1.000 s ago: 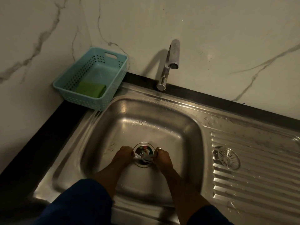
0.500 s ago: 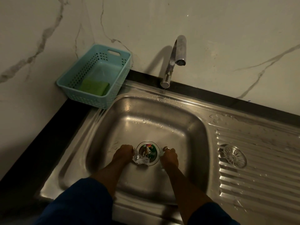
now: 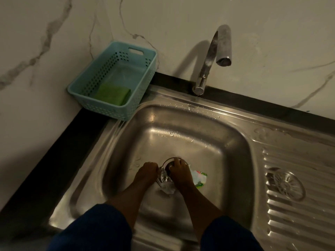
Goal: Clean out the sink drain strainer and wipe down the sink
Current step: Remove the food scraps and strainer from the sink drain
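A steel sink (image 3: 181,138) fills the middle of the view, with its round drain (image 3: 168,161) at the bottom of the basin. My left hand (image 3: 146,172) is closed on crumpled silvery foil scrap (image 3: 164,180) at the drain's left rim. My right hand (image 3: 178,171) lies over the drain, fingers curled down into it; what they grip is hidden. A white and green wrapper (image 3: 199,178) shows beside and under my right hand on the basin floor. A round metal strainer (image 3: 285,183) lies on the ribbed drainboard to the right.
A chrome tap (image 3: 210,57) arches over the sink's back edge. A light blue perforated basket (image 3: 116,82) with a green sponge (image 3: 112,94) stands at the back left corner on the black counter. Marble walls close the back and left.
My right hand has moved from the drain's right rim onto the drain. The white and green wrapper and more foil now lie outside the drain. The camera has come closer.
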